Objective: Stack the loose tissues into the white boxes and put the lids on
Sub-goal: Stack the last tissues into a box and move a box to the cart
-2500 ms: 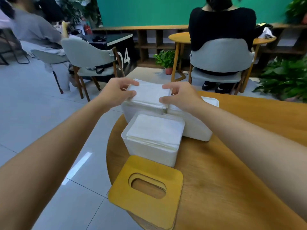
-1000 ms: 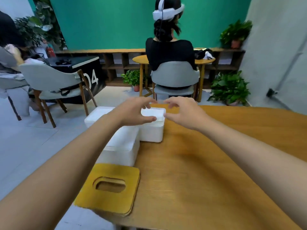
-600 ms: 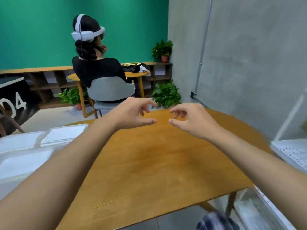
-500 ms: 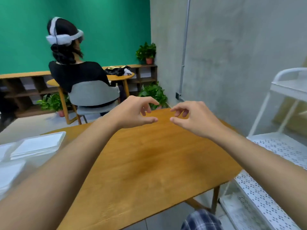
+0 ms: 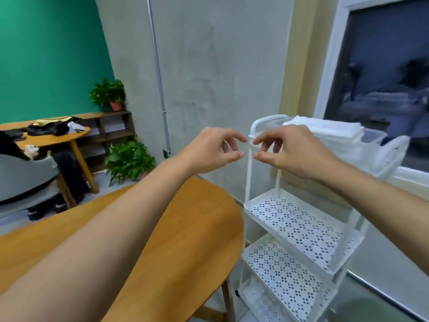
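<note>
Grey concrete wall backs a white perforated cart [image 5: 301, 226] standing just beside the wooden table's [image 5: 185, 228] right edge. On the cart's top tier, toward its far side, lies a stack of loose tissues [image 5: 329, 133], apparently the supply for filling. The left hand [image 5: 213, 147] and right hand [image 5: 292, 149] hover close together before that tier's near-left corner, both empty, fingers loosely curled, thumb and forefinger slightly apart, seemingly readied to pinch up sheets. White boxes and lids are out of view.

Both arms reach toward twelve o'clock; left hand [image 5: 212, 149] and right hand [image 5: 286, 151] hover empty, fingers loosely curled, fingertips nearly meeting.
</note>
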